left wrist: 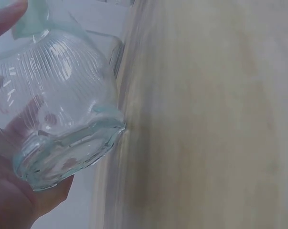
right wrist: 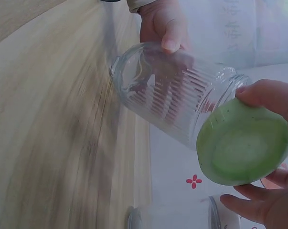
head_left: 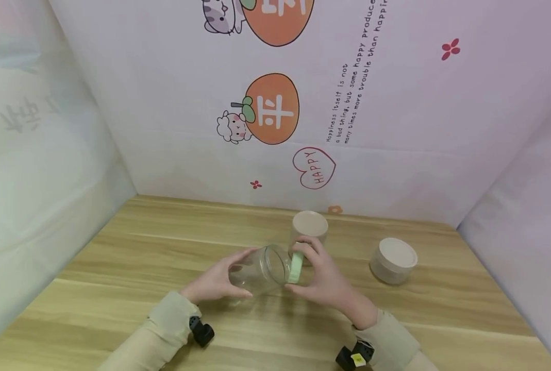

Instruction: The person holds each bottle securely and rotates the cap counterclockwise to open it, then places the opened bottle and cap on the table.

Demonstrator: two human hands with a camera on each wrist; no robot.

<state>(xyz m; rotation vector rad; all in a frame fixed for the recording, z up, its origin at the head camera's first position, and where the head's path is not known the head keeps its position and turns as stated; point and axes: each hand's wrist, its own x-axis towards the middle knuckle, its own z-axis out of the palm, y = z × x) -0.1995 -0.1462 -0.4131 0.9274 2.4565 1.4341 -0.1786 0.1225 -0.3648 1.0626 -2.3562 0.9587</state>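
Observation:
A clear ribbed glass jar (head_left: 256, 272) is tilted on its side, its mouth facing right in the head view. My left hand (head_left: 217, 278) grips it round the body, fingers behind and thumb in front. In the left wrist view the thick base of the jar (left wrist: 69, 150) is close over the wooden table. My right hand (head_left: 323, 278) pinches a light green lid (head_left: 296, 266) by its edge, thumb on one side and fingers on the other. The lid (right wrist: 244, 143) stands right at the jar's mouth, its flat face turned away from the jar.
Behind the right hand stands a jar with a pale lid (head_left: 310, 224). Another low jar with a whitish lid (head_left: 393, 260) sits farther right on the wooden table (head_left: 164, 232). Printed white cloth (head_left: 396, 170) walls off the back, and plain-looking cloth hangs at both sides.

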